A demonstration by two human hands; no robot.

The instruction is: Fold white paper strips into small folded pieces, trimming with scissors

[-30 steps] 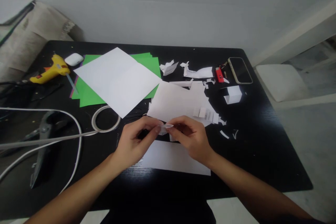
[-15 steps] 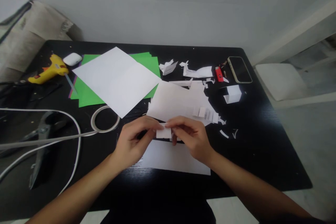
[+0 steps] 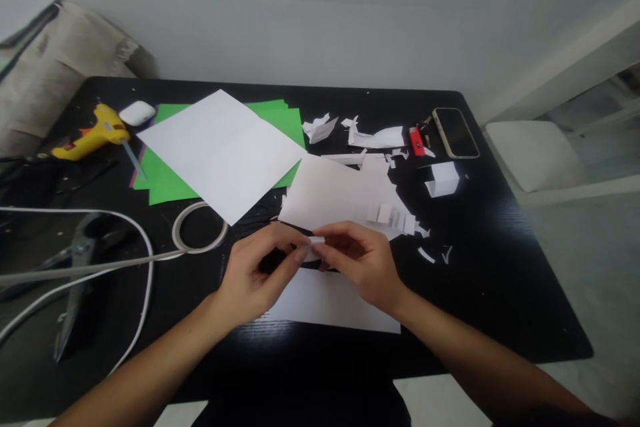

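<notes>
Between my fingertips is a small folded piece of white paper (image 3: 316,240), mostly covered by my thumbs. My left hand (image 3: 263,267) pinches its left end, and my right hand (image 3: 363,260) pinches the right end. Both hands are closed on it just above the table. Under and in front of them lies a white sheet (image 3: 335,300). Beyond the hands rests another white sheet (image 3: 325,190), with small folded paper pieces (image 3: 387,215) near its right corner.
At the left are a yellow glue gun (image 3: 103,133), a white case (image 3: 137,113), a cable (image 3: 150,273), a tape roll (image 3: 179,233) and dark pliers (image 3: 75,300). Green sheets (image 3: 167,180) lie under a white square (image 3: 223,153). Paper scraps (image 3: 375,138), a red lighter (image 3: 416,141) and a phone (image 3: 456,133) sit at right.
The small paper showed a flat face toward me before; now it appears as a narrow folded strip. My thumbs have moved up over it. Everything else stays put.
</notes>
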